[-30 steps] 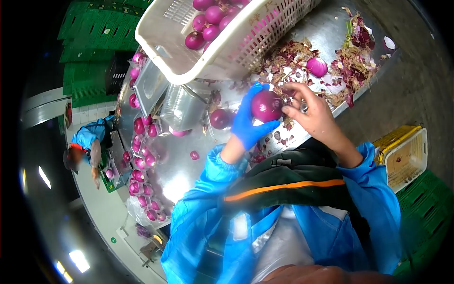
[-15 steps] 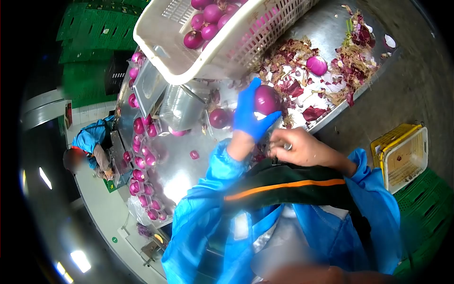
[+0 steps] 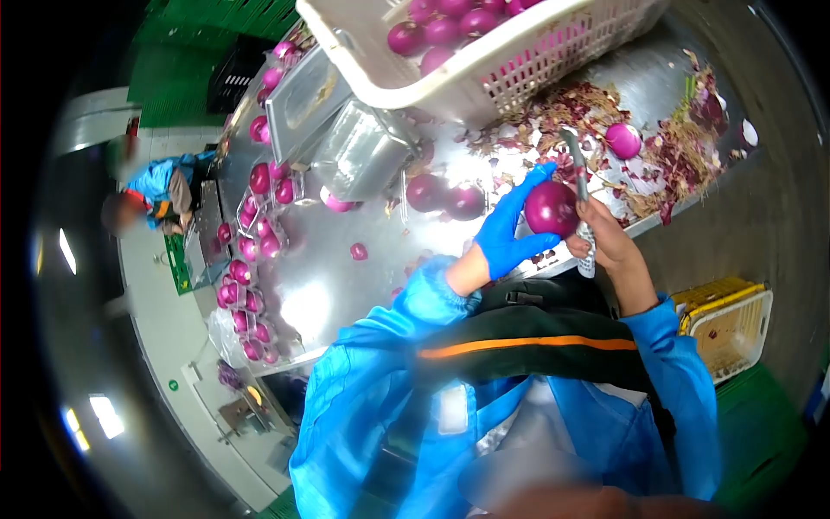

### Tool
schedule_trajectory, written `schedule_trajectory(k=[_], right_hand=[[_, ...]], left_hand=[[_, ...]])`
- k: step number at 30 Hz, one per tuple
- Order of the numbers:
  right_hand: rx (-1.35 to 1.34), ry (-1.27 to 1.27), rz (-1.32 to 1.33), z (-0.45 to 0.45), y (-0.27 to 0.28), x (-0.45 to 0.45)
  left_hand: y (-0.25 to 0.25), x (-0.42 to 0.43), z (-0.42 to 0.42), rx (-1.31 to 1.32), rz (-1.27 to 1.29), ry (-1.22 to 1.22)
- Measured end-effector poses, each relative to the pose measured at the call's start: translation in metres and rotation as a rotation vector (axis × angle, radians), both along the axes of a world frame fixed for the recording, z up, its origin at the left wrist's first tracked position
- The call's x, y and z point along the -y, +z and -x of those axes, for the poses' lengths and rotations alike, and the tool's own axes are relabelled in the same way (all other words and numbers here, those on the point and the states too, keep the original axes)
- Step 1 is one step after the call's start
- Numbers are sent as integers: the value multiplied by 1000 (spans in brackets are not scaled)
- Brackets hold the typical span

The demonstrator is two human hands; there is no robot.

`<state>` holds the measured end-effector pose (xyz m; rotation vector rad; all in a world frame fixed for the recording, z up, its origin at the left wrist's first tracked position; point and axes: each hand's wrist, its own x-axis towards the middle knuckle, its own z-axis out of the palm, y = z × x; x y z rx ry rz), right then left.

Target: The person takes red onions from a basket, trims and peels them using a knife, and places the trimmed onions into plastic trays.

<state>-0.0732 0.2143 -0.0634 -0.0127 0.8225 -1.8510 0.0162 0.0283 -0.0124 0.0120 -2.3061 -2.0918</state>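
Note:
A purple onion (image 3: 551, 210) rests in my left hand (image 3: 510, 232), which wears a blue glove, its thumb and fingers around the onion's left side. My bare right hand (image 3: 612, 240) is closed on a knife (image 3: 580, 173) with a pale handle, its dark blade pointing up beside the onion's right side. Two more onions (image 3: 427, 193) lie side by side on the metal table (image 3: 346, 298), left of the glove. Another onion (image 3: 623, 141) sits among dry skins and root scraps (image 3: 683, 160) to the upper right.
A white basket (image 3: 484, 92) of onions stands at the table's far side. Clear plastic boxes (image 3: 363, 151) and packed onions (image 3: 252, 298) line the left. A co-worker in blue (image 3: 160, 186) is at the far left. A yellow-and-white crate (image 3: 731, 333) sits low right.
The view has shifted. A second onion now lies beside the one left of my glove. The knife now shows clearly in my right hand, raised beside the onion in my left hand.

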Motion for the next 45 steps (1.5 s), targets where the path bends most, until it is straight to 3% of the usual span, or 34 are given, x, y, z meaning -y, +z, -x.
schedule_trajectory(k=[1, 3, 4, 5, 6, 8, 11, 15, 18, 21, 24, 27, 30, 33, 38, 45], right_hand=[[-5, 58, 41, 1, -4, -1], [-48, 102, 0, -4, -6, 1], [27, 123, -23, -6, -6, 1], [-7, 142, -60, -10, -6, 4], [-42, 160, -97, -13, -5, 7], [-108, 204, -158, -17, 1, 17], [-184, 288, -163, -19, 10, 37], [-452, 250, -324, -24, 16, 60], [-601, 225, -418, -24, 8, 74], [-659, 229, -487, -24, 2, 84], [-659, 222, -471, -27, 3, 92], [-672, 229, -488, -30, 5, 98], [-726, 235, -534, -32, 17, 107], [-976, 126, -475, -38, 24, 116], [-1450, 54, -709, -40, 29, 142], [-1510, -113, -638, -40, 4, 175]], left_hand=[[1, 11, -6, -17, 70, -42], [-11, 48, -27, 50, 457, 31], [-4, 67, -31, 88, 503, 156], [-22, 98, -40, -136, 971, 179], [-30, 123, -45, -156, 1002, 244], [-40, 159, -40, 149, 1164, 298], [-39, 167, -39, 344, 1169, 249], [-64, 159, -76, 256, 1113, 354], [-73, 156, -104, 361, 834, 430], [-72, 151, -120, 208, 887, 442], [-58, 156, -107, 68, 1067, 290], [-45, 153, -87, 99, 1086, 280], [-73, 162, -68, 399, 1157, 110], [-69, 160, -65, 430, 1172, 109], [-92, 167, -79, 393, 929, 217], [-64, 141, -110, 552, 764, 311]])
